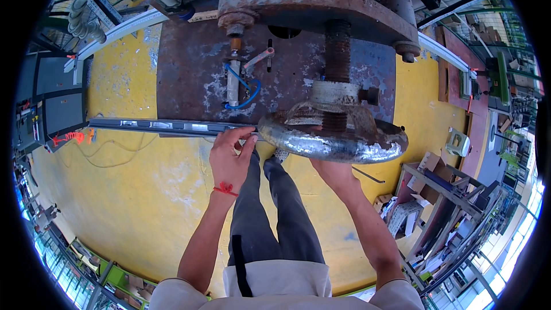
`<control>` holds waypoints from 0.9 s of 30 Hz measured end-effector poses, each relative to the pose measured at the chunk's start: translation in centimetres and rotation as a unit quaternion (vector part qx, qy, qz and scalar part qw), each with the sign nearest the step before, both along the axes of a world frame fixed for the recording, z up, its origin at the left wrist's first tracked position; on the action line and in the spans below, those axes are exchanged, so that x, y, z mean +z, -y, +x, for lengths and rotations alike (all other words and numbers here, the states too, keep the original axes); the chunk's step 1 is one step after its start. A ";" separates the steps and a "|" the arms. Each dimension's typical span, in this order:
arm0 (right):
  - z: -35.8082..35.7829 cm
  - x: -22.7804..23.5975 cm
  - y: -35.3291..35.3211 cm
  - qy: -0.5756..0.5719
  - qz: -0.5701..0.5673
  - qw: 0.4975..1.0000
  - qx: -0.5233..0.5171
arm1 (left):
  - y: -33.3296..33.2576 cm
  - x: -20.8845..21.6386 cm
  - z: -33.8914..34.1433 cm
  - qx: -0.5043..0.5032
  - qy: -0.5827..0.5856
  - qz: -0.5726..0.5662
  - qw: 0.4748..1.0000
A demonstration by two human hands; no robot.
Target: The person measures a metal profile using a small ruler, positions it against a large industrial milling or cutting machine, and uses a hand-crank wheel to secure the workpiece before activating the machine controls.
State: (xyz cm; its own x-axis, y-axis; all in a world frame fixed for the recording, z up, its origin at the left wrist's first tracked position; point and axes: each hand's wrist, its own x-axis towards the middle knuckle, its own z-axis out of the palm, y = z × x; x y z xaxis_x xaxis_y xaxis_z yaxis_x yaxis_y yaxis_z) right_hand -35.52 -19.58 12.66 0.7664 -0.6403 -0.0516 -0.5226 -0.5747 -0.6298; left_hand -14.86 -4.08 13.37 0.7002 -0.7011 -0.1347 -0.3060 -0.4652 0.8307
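Observation:
A long grey metal profile with slots cut in it lies across the front edge of the dark machine bed. My left hand, a red string at its wrist, has thumb and fingers closed at the profile's right part. Just right of it, a worn steel handwheel sits on a thick threaded screw. My right hand reaches under the handwheel, which hides its fingers. A thin dark rod with a bent end shows to the right of that hand.
Above the bed spans a heavy rusty plate. A small air cylinder with a blue hose stands on the bed, beside a clamping lever. Grey cabinets are at left; a cluttered rack stands at right.

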 end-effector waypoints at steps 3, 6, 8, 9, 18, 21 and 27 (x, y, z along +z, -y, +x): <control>0.7 0.6 0.5 0.027 0.002 0.999 0.025 | -0.7 -1.6 0.0 0.010 -0.033 0.021 0.999; 1.1 3.5 1.1 0.046 0.112 0.991 0.051 | -1.4 -2.9 0.2 0.016 -0.053 0.041 0.998; 0.2 1.5 0.5 -0.003 0.073 0.996 0.041 | -1.3 -3.5 0.2 0.009 -0.047 0.033 0.998; -0.4 -0.2 0.0 -0.026 0.055 0.997 0.036 | -1.4 -3.8 0.0 0.020 -0.074 0.036 0.996; -0.2 1.1 0.6 -0.093 -0.063 0.991 0.070 | 0.3 -0.9 0.4 -0.050 0.092 0.027 0.994; -0.3 -0.6 0.0 -0.059 -0.030 0.997 0.034 | -0.1 -1.1 0.6 -0.046 0.088 0.029 0.995; 0.8 -0.1 -0.3 0.032 0.144 0.987 -0.057 | -0.1 0.0 1.1 -0.048 0.091 0.051 0.993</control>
State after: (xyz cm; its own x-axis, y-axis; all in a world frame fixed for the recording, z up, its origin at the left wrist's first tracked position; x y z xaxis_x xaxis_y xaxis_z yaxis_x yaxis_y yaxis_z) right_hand -34.73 -19.32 12.55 0.6982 -0.6878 -0.1985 -0.5276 -0.3070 -0.7921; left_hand -13.75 -4.00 13.34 0.6502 -0.7550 -0.0849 -0.4939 -0.5049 0.7079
